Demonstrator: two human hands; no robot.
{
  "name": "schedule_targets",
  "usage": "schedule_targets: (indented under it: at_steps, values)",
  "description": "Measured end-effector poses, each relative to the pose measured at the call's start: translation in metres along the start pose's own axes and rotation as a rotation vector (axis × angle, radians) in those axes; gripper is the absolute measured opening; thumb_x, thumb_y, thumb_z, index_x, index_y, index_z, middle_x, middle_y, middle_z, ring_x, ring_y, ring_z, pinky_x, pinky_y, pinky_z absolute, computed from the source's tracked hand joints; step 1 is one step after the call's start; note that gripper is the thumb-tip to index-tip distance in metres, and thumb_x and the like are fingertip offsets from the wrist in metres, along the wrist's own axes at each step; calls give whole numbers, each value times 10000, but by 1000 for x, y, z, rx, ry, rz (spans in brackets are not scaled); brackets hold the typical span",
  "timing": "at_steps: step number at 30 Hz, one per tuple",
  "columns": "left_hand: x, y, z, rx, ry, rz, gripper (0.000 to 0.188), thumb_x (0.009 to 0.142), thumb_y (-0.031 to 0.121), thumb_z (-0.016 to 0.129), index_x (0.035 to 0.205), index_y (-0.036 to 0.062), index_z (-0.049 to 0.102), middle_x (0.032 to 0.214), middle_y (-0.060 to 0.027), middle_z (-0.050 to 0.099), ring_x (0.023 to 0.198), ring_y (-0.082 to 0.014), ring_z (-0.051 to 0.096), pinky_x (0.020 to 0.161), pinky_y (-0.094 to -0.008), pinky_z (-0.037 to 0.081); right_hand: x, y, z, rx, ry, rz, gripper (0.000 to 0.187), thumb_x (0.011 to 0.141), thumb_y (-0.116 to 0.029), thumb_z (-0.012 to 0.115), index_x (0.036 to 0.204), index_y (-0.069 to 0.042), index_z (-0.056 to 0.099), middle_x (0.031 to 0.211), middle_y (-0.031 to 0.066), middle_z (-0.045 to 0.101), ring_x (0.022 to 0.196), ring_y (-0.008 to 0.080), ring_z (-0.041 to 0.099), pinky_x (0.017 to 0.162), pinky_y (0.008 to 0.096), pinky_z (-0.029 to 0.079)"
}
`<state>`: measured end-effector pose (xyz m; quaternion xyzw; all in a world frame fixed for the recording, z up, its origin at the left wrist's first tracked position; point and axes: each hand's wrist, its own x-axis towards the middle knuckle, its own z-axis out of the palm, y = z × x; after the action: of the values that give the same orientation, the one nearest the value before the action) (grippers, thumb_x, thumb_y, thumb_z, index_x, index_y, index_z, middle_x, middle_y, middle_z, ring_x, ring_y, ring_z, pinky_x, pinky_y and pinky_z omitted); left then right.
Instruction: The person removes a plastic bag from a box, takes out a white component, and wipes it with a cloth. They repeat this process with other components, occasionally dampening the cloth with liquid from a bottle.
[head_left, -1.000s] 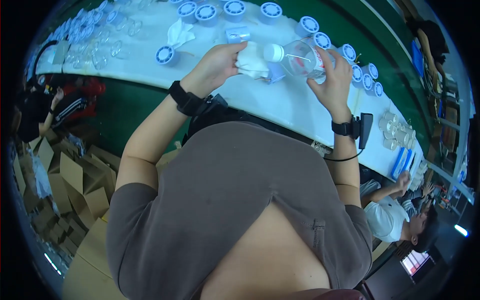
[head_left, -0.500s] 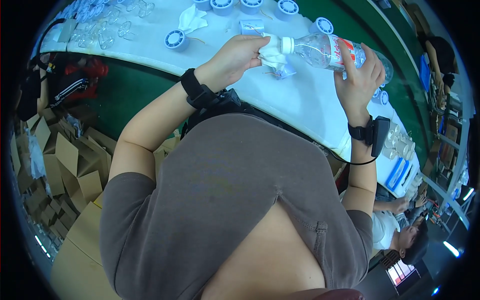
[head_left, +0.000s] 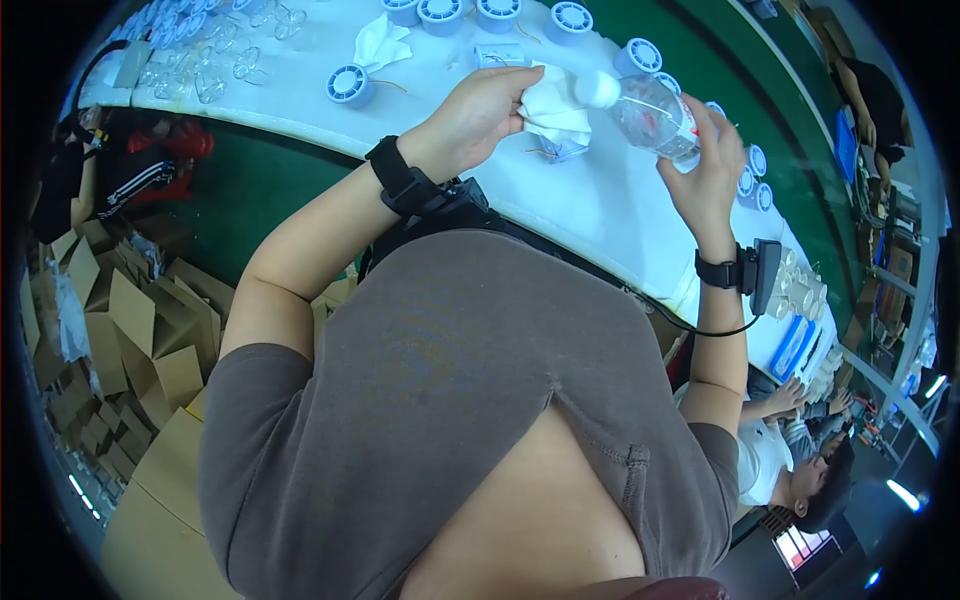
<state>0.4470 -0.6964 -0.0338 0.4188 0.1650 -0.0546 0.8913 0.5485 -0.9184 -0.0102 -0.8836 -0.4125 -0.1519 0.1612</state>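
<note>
Over the white table, my right hand [head_left: 708,165] is closed round a clear plastic bottle [head_left: 645,112] with a white cap and a red-and-white label. The bottle is tilted, its cap end pointing left. Between the thumb and fingers of my left hand [head_left: 482,112] is a white tissue [head_left: 556,108], which hangs just left of the cap. Whether cap and tissue touch, I cannot tell. Below the tissue, partly covered by it, lies a small bluish-white piece [head_left: 562,150] with a thin wire. A round white part with a slotted top [head_left: 349,86] stands left of my left hand.
More slotted round parts [head_left: 440,12] line the table's far side. Another crumpled tissue [head_left: 382,43] lies there. Clear glass-like pieces [head_left: 210,82] cover the left end. Beside my right wrist are stacked pale cups [head_left: 795,285] and a blue-and-white box [head_left: 795,345]. Cardboard boxes [head_left: 150,320] fill the left floor. People work nearby.
The bottle has swung so its cap end points more toward me and sits higher, and my right hand has shifted slightly left. The tissue is more spread out. My left hand barely moved.
</note>
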Motion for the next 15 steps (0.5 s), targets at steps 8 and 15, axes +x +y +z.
schedule_targets:
  at_steps: [8, 15]
  values:
    - [0, 0, 2, 24, 13, -28, 274, 865, 180, 373, 1020, -25, 468, 968, -90, 539, 891, -157, 534, 790, -278, 420, -46, 46, 45, 1029, 191, 624, 695, 647, -57, 659, 1214, -29, 257, 1159, 125, 396, 1035, 242, 417, 874, 345, 350]
    - [4, -12, -4, 168, 25, -23, 259, 858, 214, 407, 987, 15, 512, 908, -38, 555, 799, -106, 531, 706, -233, 421, -83, 39, 85, 923, 432, 786, 740, 678, -72, 646, 1235, -40, 160, 1174, 141, 364, 1025, 225, 421, 857, 348, 356]
